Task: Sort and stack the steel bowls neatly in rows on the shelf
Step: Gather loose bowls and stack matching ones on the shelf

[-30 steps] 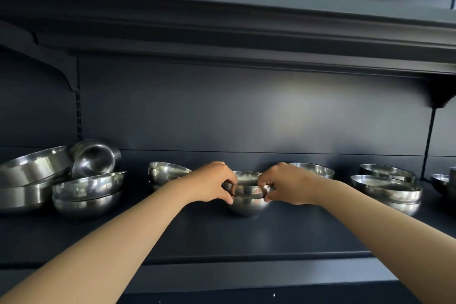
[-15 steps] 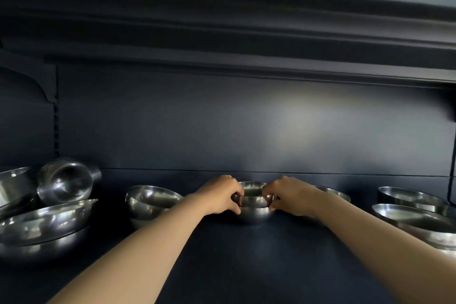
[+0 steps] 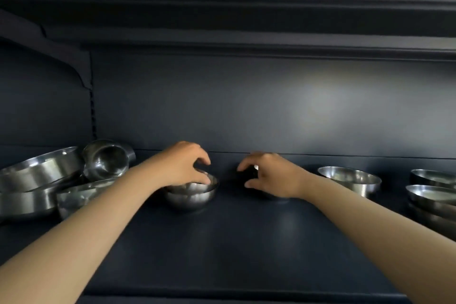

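On the dark shelf (image 3: 234, 242), my left hand (image 3: 185, 168) hovers over a small stack of two nested steel bowls (image 3: 190, 196). Its thumb touches the rim and its fingers arch above it, apart from the steel. To the right, my right hand (image 3: 269, 175) curls thumb and forefinger round a small dark bowl (image 3: 274, 197), which the hand and shadow mostly hide. Another steel bowl (image 3: 350, 180) stands just right of that hand.
A loose pile of larger bowls (image 3: 37, 180) fills the far left, with a round pot on its side (image 3: 106, 159) and a tilted bowl (image 3: 81, 195) in front. Stacked bowls (image 3: 431, 195) stand at the far right. An upper shelf (image 3: 246, 39) overhangs.
Both hands gripped one small bowl stack in the centre. Now they are apart: the left hand has let go and moved left over another stack. The view has shifted closer.
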### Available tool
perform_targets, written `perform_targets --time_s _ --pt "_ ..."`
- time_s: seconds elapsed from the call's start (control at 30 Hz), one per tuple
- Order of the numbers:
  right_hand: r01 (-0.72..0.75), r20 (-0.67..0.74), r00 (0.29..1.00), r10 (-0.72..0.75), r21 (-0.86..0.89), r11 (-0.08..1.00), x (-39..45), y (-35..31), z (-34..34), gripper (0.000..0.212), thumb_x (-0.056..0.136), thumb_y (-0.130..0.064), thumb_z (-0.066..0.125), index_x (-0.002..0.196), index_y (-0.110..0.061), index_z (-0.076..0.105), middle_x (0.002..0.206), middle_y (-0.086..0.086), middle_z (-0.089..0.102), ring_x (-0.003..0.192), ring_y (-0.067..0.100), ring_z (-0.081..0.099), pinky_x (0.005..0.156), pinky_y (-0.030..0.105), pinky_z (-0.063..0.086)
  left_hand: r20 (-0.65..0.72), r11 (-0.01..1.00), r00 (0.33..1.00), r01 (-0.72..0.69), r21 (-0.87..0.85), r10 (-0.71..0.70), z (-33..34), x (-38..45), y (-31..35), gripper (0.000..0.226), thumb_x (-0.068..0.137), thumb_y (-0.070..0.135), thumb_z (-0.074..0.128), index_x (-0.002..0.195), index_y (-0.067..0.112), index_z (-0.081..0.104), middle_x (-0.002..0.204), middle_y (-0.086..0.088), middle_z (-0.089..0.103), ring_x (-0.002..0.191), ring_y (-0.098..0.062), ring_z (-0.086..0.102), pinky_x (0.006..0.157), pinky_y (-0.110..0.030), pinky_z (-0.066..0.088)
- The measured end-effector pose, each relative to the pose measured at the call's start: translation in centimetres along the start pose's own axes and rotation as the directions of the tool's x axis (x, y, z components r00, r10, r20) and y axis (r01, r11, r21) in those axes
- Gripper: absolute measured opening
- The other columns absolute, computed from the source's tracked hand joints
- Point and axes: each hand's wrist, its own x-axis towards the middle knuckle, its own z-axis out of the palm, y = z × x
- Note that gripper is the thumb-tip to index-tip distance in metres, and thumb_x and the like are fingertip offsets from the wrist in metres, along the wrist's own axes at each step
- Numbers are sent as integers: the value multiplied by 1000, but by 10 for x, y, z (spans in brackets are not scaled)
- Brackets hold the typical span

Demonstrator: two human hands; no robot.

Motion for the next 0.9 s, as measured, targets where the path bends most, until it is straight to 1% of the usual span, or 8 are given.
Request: perform_targets --time_s 0.07,0.13,0.27,0.33,0.47,0.63,0.77,0.9 --pt "46 25 999 -47 62 997 13 -25 11 34 84 -22 67 117 -19 61 117 -5 60 81 1 42 74 11 30 75 998 995 65 17 -66 -3 -16 -17 42 68 47 75 105 30 67 95 16 54 90 -8 51 79 -27 44" --pt "76 53 995 -81 89 993 23 -42 22 30 86 -20 64 115 -16 61 115 -1 61 81 4 44 72 13 29 111 995 990 80 58 -86 -2 -25 -30 36 68 44 76 101 31 68 90 15 54 88 -9 51 76 -27 44" --pt "-9 163 987 -8 103 995 36 -59 33 23 91 -20 57 112 -17 64 114 2 64 102 17 57 89 24 42 82 996 993 84 13 -85 4 -31 -46 15 74 35 75 86 27 71 86 9 63 82 -10 57 75 -29 48" --pt "-47 180 983 28 101 994 39 -62 34 20 91 -16 55 108 -16 66 110 3 66 103 20 59 90 26 44 48 997 996 74 -31 -72 8 -31 -47 11 75 34 75 82 27 72 82 9 63 74 -6 56 64 -21 43" --pt "-44 159 986 49 -34 998 41 -64 33 23 93 -17 51 112 -17 64 112 4 66 102 22 58 80 24 40 -13 995 998 65 -75 -66 18 -31 -46 16 75 37 75 86 25 73 79 10 61 73 -6 55 57 -17 36" --pt "11 113 993 14 -217 976 38 -64 32 26 95 -15 45 116 -21 59 117 4 63 104 27 58 84 33 46 -53 988 996 68 -135 -76 27 -34 -46 19 76 36 75 88 21 73 78 8 59 73 -9 54 57 -16 34" --pt "30 117 993 -2 -237 971 37 -65 32 25 95 -15 44 114 -20 59 116 6 62 102 28 58 82 34 46 -15 986 996 83 -144 -86 26 -34 -47 14 77 37 74 84 25 71 83 4 64 75 -11 58 64 -24 43" --pt "20 126 992 7 -217 976 36 -65 31 25 96 -17 44 115 -19 59 118 5 62 104 27 58 87 36 47 30 988 995 98 -117 -95 26 -35 -47 15 75 40 75 79 31 64 81 12 62 75 -7 58 66 -27 47"
